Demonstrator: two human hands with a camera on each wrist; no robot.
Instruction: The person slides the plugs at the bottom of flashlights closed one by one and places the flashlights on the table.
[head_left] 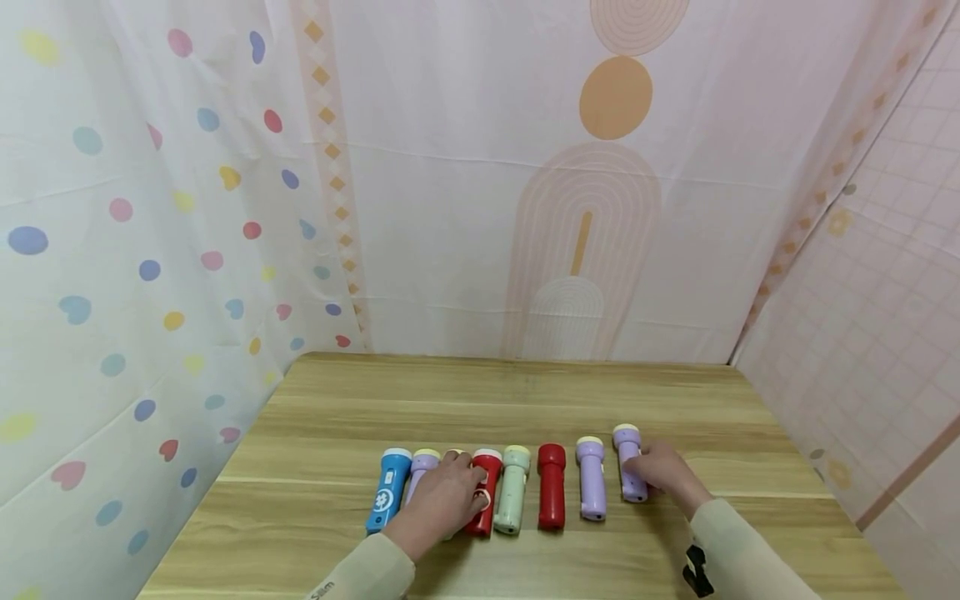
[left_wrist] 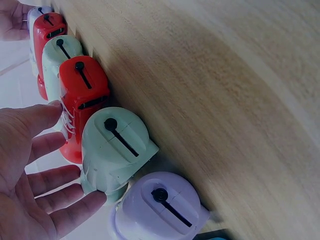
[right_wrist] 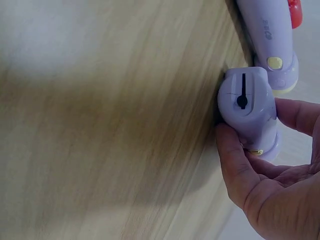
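Note:
Several toy flashlights lie side by side in a row. My right hand [head_left: 667,471] pinches the purple flashlight [head_left: 628,467] at the row's right end; in the right wrist view, thumb and fingers lie on opposite sides of its body [right_wrist: 260,110]. Over the left part of the row, my left hand [head_left: 442,496] reaches with fingers spread. Its thumb is right at a red flashlight with a white rim [head_left: 482,525], and its other fingertips are right at a green flashlight [left_wrist: 102,150], mostly hidden by the hand in the head view.
A blue flashlight [head_left: 387,492] is at the left end, beside a purple one [head_left: 424,461]. A pale green [head_left: 513,492], a plain red [head_left: 552,487] and another purple flashlight [head_left: 592,483] lie between the hands. Patterned curtains [head_left: 450,208] stand behind the wooden table [head_left: 420,383].

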